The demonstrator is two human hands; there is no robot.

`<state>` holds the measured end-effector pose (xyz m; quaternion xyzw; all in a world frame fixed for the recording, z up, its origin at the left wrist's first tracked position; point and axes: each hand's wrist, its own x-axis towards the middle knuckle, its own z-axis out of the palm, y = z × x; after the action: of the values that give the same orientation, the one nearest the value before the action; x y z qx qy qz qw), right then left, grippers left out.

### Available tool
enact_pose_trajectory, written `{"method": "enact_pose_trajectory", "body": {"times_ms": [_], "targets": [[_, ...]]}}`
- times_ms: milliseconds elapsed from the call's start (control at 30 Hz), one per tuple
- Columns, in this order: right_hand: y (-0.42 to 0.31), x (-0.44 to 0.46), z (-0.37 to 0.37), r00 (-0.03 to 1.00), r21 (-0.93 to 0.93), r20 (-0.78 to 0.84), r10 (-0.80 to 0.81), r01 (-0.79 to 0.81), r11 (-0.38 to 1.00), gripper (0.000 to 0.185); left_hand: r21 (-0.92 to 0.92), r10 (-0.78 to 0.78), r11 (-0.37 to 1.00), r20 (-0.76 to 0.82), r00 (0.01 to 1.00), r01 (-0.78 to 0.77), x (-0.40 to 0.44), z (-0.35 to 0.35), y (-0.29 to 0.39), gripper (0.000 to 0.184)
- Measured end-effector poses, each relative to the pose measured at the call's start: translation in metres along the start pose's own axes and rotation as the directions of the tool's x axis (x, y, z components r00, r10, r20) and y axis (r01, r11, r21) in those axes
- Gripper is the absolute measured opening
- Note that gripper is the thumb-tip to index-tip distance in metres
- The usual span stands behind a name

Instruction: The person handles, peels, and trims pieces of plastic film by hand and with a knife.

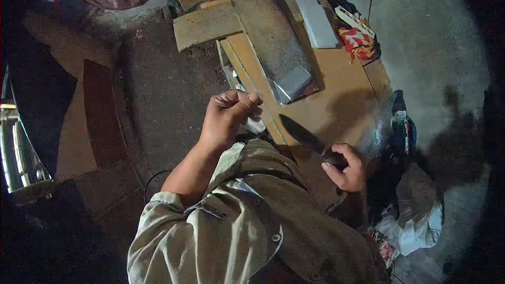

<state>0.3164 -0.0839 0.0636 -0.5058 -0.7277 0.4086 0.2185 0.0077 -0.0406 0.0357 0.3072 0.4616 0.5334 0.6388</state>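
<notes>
My right hand is wrapped round the handle of a knife. Its broad dark blade points up and left, toward my other hand. My left hand is closed in a pinch left of the blade tip; what its fingers hold, if anything, I cannot make out. Just beyond the hands, a clear plastic sheet and a small grey translucent piece lie at the near end of a long dark, worn board. Beneath them is a tan board.
A stack of white sheets lies at the back right of the boards, beside a red and yellow patterned cloth. A short plank juts out to the left. On the floor at right are a dark bottle and crumpled plastic bags.
</notes>
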Motion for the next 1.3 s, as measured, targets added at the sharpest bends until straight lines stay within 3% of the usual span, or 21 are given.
{"method": "enact_pose_trajectory", "body": {"times_ms": [33,167,233,333,467,567,600,667,800,933,967,1033,1100,1200,1233,1267,1300], "targets": [[0.008,-0.002,0.002,1.0,-0.126,-0.001,0.002,-0.002,0.992,0.03,0.0,-0.001,1.0,-0.005,1.0,0.001,0.0,-0.001,-0.001,0.022],[0.001,0.003,0.003,0.999,-0.09,0.035,0.04,-0.037,0.995,0.03,0.008,-0.015,1.0,-0.022,1.0,0.015,-0.002,-0.004,0.002,0.023],[0.011,0.002,0.01,0.998,-0.031,-0.061,0.027,-0.029,0.999,0.03,-0.024,-0.02,1.0,-0.024,0.999,0.02,-0.004,-0.004,0.004,0.023],[-0.002,0.005,0.004,0.995,-0.138,-0.067,0.068,-0.076,0.987,0.03,-0.056,-0.044,0.997,-0.021,0.999,0.043,-0.005,-0.004,0.005,0.022],[-0.002,0.007,0.004,0.995,-0.09,-0.069,0.07,-0.076,0.993,0.031,-0.038,-0.12,0.992,0.002,0.993,0.12,-0.007,-0.005,0.01,0.017],[-0.003,0.013,0.005,0.996,-0.183,-0.091,-0.004,-0.013,0.983,0.031,-0.032,-0.097,0.995,0.032,0.995,0.098,-0.005,-0.004,0.0,0.013],[-0.009,0.015,0.006,0.996,-0.117,-0.079,0.039,-0.048,0.992,0.03,-0.03,-0.098,0.995,0.036,0.995,0.099,-0.005,-0.005,-0.003,0.013],[-0.011,0.018,0.006,0.994,-0.049,-0.069,0.081,-0.085,0.995,0.03,-0.016,-0.123,0.992,0.1,0.987,0.126,-0.005,-0.006,-0.008,0.011],[-0.01,0.024,0.011,1.0,-0.052,-0.024,0.014,-0.015,0.999,0.027,0.157,-0.186,0.975,0.179,0.966,0.158,-0.009,0.001,0.0,0.011],[0.0,0.031,0.02,0.996,-0.101,-0.053,-0.068,0.062,0.993,0.027,0.232,-0.117,0.972,0.297,0.947,0.048,-0.013,0.005,-0.004,0.01],[-0.002,0.034,0.02,0.996,-0.1,-0.056,-0.067,0.061,0.993,0.027,0.261,-0.17,0.961,0.283,0.944,0.095,-0.015,0.007,-0.003,0.008],[-0.009,0.04,0.018,0.986,-0.157,-0.045,-0.163,0.154,0.975,0.028,0.238,-0.18,0.966,0.326,0.928,0.103,-0.015,0.005,-0.006,0.008],[-0.011,0.044,0.011,0.993,-0.168,0.006,-0.121,0.12,0.978,0.028,0.102,-0.168,0.985,0.408,0.898,0.138,-0.015,0.002,-0.016,0.01],[-0.003,0.046,0.003,0.991,-0.109,0.03,-0.13,0.132,0.985,0.029,0.145,-0.149,0.986,0.505,0.85,0.087,-0.012,-0.009,-0.022,0.01],[0.002,0.046,0.001,0.984,-0.04,-0.001,-0.178,0.178,0.983,0.03,-0.105,-0.185,0.96,0.465,0.866,0.261,-0.013,-0.008,-0.025,0.01],[0.006,0.045,-0.002,0.984,-0.04,0.0,-0.18,0.179,0.983,0.03,-0.105,-0.184,0.96,0.464,0.867,0.26,-0.014,-0.01,-0.022,0.01],[0.011,0.044,-0.005,0.98,-0.141,-0.139,-0.143,0.123,0.982,0.03,0.066,-0.123,0.992,0.531,0.839,0.104,-0.015,-0.012,-0.014,0.009]]}}
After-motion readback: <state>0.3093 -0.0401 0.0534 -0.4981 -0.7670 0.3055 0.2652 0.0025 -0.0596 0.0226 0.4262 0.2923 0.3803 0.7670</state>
